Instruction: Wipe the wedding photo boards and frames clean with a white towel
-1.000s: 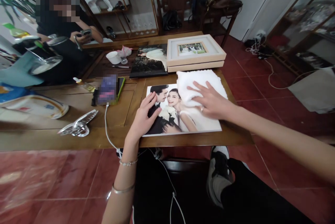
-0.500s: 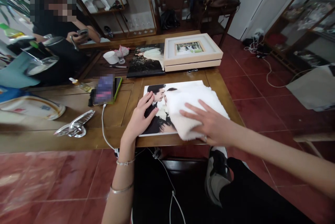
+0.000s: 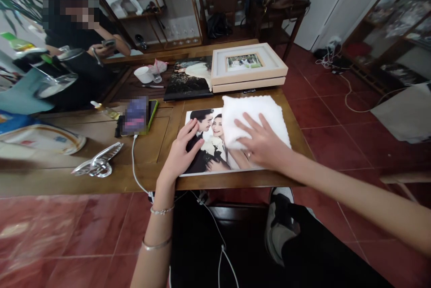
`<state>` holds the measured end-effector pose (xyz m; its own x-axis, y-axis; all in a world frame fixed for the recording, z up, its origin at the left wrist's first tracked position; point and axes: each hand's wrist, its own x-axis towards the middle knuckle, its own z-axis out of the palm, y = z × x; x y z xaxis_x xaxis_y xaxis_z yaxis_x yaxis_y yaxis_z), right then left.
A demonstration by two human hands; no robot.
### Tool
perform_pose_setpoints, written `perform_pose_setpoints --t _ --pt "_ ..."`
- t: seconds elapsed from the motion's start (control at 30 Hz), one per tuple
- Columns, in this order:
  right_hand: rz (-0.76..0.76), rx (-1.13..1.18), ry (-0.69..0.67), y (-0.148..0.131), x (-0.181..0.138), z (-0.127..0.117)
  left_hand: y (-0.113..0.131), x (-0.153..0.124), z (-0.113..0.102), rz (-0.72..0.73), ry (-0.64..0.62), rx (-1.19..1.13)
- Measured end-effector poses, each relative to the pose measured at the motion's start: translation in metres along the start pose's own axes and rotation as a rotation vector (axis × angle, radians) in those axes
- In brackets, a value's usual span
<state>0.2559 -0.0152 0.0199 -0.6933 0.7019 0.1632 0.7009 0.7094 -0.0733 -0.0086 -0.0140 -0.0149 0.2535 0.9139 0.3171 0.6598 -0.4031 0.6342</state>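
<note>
A photo panel of a couple in black and white lies flat near the table's front edge. My left hand rests on its left side, fingers stretched out, holding nothing. A fluffy white cloth covers the panel's upper right part and reaches past its right edge. My right hand presses on this cloth with spread fingers and has hold of its lower left part, the thumb side partly hidden in the folds. Between the hands, both faces and a white bouquet on the print are in sight.
Behind the panel, light wooden frames are stacked beside a dark photo panel. To the left are a phone on a white cable, a silver clip and a blue-white pack. Another person holds a phone across the table.
My right hand has moved the white cloth up and away from the panel's lower edge, uncovering the second face and more of the print. My left hand has stayed in place.
</note>
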Motion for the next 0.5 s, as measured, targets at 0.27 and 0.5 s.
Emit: perform_pose_setpoints --t 0.27,0.5 --pt "-0.379 0.123 0.015 -0.073 -0.043 -0.001 -0.002 -0.001 -0.003 0.024 -0.019 -0.007" --pt "-0.206 0.107 -0.067 -0.008 0.008 -0.006 -0.001 0.000 -0.002 0.009 -0.014 0.012"
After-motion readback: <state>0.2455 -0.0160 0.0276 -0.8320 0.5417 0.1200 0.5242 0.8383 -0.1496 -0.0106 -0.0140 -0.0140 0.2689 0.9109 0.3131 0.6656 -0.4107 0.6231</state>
